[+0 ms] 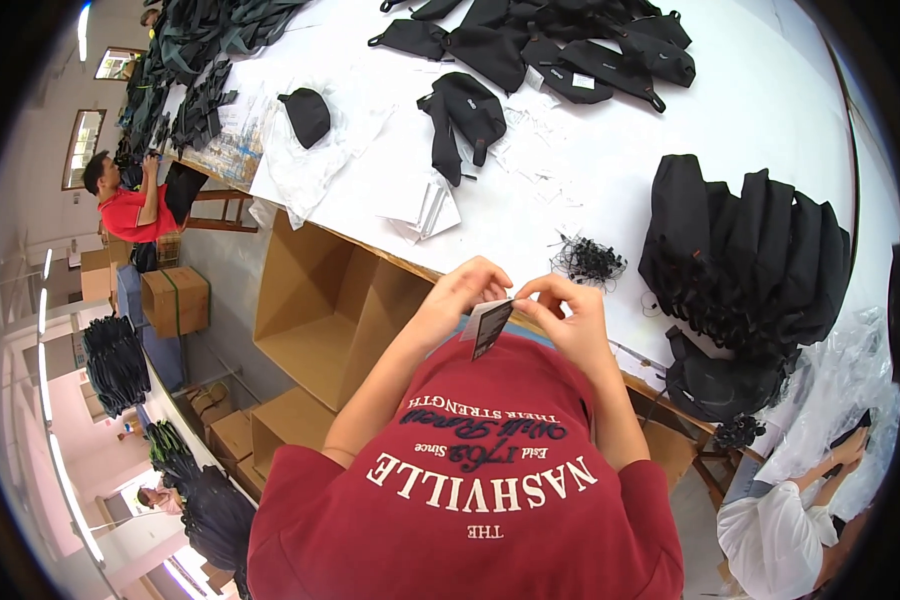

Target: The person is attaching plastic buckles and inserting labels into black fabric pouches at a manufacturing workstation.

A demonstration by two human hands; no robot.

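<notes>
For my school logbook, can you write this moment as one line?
left hand: fingertips at dark tag | right hand: pinching dark tag's top | white table: black pouches, white cards, tangled black cords

Right across the white worktop (760, 95) before me, it's black pouches (485, 55) strewn over the far side, white cards (425, 210) stacked nearer, a tangle of black strings (590, 262), and bulky black bags (750, 250) crowding my right!

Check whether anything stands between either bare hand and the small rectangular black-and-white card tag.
Nothing visible does. The right bare hand pinches the small rectangular black-and-white card tag near its upper corner; the left bare hand is close to its top edge, contact unclear.
</notes>
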